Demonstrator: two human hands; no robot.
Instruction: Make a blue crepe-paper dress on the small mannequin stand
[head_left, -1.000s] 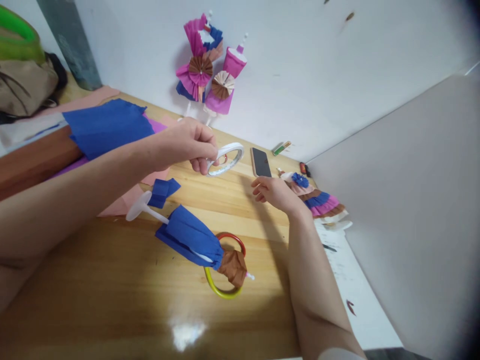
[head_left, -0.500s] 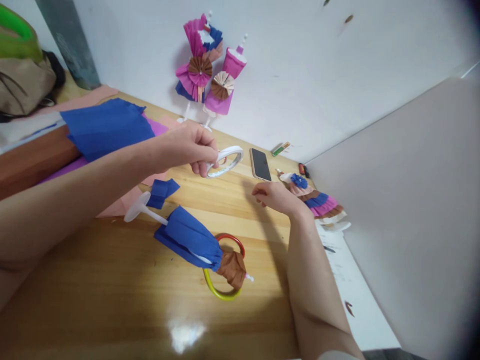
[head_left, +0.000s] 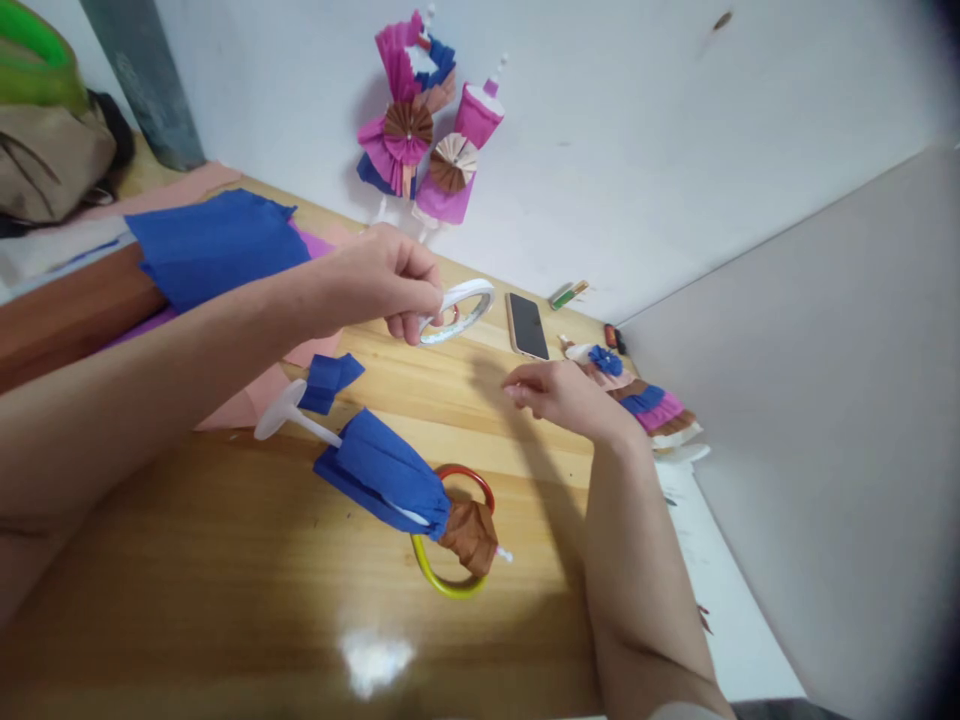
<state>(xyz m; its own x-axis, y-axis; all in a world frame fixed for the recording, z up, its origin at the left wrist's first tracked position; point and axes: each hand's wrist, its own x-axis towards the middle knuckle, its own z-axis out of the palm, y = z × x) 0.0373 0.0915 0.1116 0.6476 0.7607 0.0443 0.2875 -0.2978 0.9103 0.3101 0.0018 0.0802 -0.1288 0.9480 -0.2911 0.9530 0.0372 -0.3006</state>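
Note:
My left hand pinches a roll of white tape by its near edge, above the table. My right hand hovers to the right of the roll, fingers pressed together; whatever may be between them is too small to make out. Below both hands lies a small dress form on its side, with a blue crepe-paper skirt, a brown paper top and a white round-based stand. Under its top part show a red curved handle and a yellow one.
Two dressed paper forms stand against the wall. A phone lies behind my right hand, near a green stick-like item. Another ruffled form lies at right. Blue crepe paper and a bag occupy the left.
The view has shifted slightly, moving most things a little rightward in the picture. My left hand keeps the tape roll; my right hand stays pinched, a little farther below it.

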